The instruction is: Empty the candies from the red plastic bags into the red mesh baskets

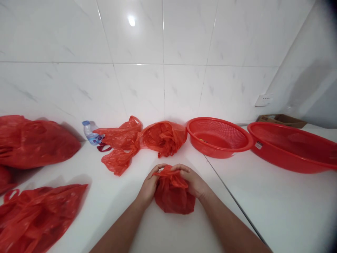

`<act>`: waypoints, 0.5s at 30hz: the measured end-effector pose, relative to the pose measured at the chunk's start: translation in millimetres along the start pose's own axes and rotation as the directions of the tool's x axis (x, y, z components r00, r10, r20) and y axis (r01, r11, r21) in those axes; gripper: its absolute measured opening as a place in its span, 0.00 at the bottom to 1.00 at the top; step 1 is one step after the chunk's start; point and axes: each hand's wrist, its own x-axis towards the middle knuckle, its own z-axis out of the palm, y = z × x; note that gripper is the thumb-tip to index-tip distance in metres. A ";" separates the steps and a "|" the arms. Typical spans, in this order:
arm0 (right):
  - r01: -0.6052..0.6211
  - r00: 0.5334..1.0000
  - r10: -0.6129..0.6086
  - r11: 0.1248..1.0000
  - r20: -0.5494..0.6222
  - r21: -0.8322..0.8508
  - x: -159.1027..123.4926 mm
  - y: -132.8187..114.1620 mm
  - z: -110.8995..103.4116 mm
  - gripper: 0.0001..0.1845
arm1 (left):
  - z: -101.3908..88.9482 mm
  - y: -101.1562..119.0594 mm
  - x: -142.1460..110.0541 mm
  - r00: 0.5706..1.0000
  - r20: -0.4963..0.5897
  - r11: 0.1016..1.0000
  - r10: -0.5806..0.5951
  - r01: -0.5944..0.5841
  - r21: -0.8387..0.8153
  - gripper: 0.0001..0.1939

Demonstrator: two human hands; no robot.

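Between my two hands is a small red plastic bag [175, 198], bunched at the top and fuller below, over the white table. My left hand [149, 186] grips its left side, thumb and fingers closed on the gathered film. On the opposite side my right hand [191, 180] holds the bag's upper edge with curled fingers. What the bag contains is hidden by the red film. Just beyond my hands lies another red bag [164, 137] with crumpled red plastic in it.
Crumpled red bags [121, 135] lie beside a clear water bottle [92, 133] near the wall. Larger filled red bags [39, 144] rest at left. A red perforated basket [218, 153] and a bigger red basin [284, 160] stand at right, with a cardboard box [283, 119] behind.
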 end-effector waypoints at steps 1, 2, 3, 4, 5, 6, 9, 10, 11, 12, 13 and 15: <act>-0.010 1.000 0.010 1.000 0.005 -0.023 0.4 0.7 -1.2 0.16 | -0.6 -1.2 0.3 1.000 0.009 1.000 0.003 -0.003 -0.003 0.19; -0.017 1.000 0.017 0.999 0.003 -0.045 0.7 1.1 -2.0 0.16 | -1.2 -2.4 0.8 1.000 0.013 1.000 0.013 -0.013 -0.010 0.19; -0.015 1.000 0.015 0.997 -0.008 -0.073 1.0 1.4 -2.3 0.17 | -1.7 -3.5 1.2 1.000 0.013 0.999 0.025 -0.025 -0.020 0.19; -0.004 1.000 0.001 0.993 -0.025 -0.116 1.5 1.4 -2.1 0.18 | -1.9 -4.5 1.4 0.999 0.009 0.999 0.037 -0.037 -0.029 0.19; 0.013 0.999 -0.023 0.983 -0.049 -0.182 2.0 1.3 -1.4 0.19 | -1.8 -5.0 1.4 0.999 0.002 0.998 0.046 -0.046 -0.035 0.18; 0.031 0.995 -0.054 0.962 -0.080 -0.273 2.7 1.3 -0.2 0.20 | -1.3 -5.2 1.0 0.999 -0.002 0.998 0.051 -0.051 -0.038 0.18; 0.020 0.965 -0.164 0.825 -0.206 -0.564 5.0 2.8 3.9 0.19 | 3.3 -3.1 -2.8 0.998 0.010 0.998 0.055 -0.055 -0.008 0.16; -0.004 0.947 -0.198 0.779 -0.252 -0.627 5.5 4.1 4.9 0.17 | 6.1 -1.8 -4.9 0.998 0.018 0.998 0.055 -0.055 0.011 0.16; -0.032 0.927 -0.230 0.738 -0.295 -0.674 5.6 5.7 5.6 0.16 | 9.5 -0.5 -7.2 0.998 0.028 0.998 0.055 -0.055 0.031 0.16; -0.062 0.908 -0.257 0.699 -0.331 -0.712 5.4 7.4 5.8 0.15 | 13.3 0.7 -9.7 0.998 0.039 0.997 0.055 -0.057 0.052 0.16; -0.093 0.889 -0.283 0.657 -0.359 -0.748 4.9 9.1 5.6 0.14 | 17.2 1.5 -12.2 0.997 0.053 0.995 0.058 -0.062 0.074 0.16; -0.135 0.862 -0.336 0.570 -0.380 -0.811 3.5 12.0 4.1 0.11 | 24.4 1.6 -16.2 0.993 0.086 0.988 0.075 -0.086 0.128 0.16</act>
